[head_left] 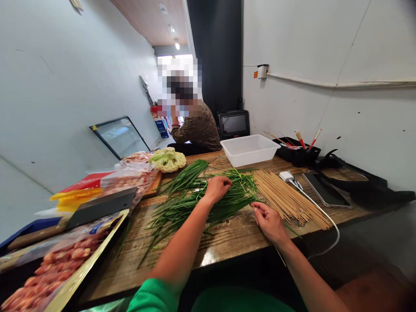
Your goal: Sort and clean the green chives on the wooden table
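Observation:
Long green garlic chives [191, 210] lie in a loose pile across the middle of the wooden table [224, 247]. Over the pile, my left hand [218, 189] has its fingers curled together at the upper part of the leaves; what sits between the fingertips is hidden. To the right, by the table's front edge, my right hand [269, 222] pinches a thin bamboo skewer [280, 255], whose lower end slants down past the edge. A green leaf also shows beside this hand. Many bamboo skewers [289, 197] are spread out just beyond it.
A white plastic tub [250, 151] stands behind the chives, left of black holders [305, 156]. A tablet [326, 190] and white charger [286, 176] lie right. Leftward are a cauliflower [168, 160], a cleaver [102, 207] and a tray of skewered meat [61, 264]. A person [198, 128] sits beyond.

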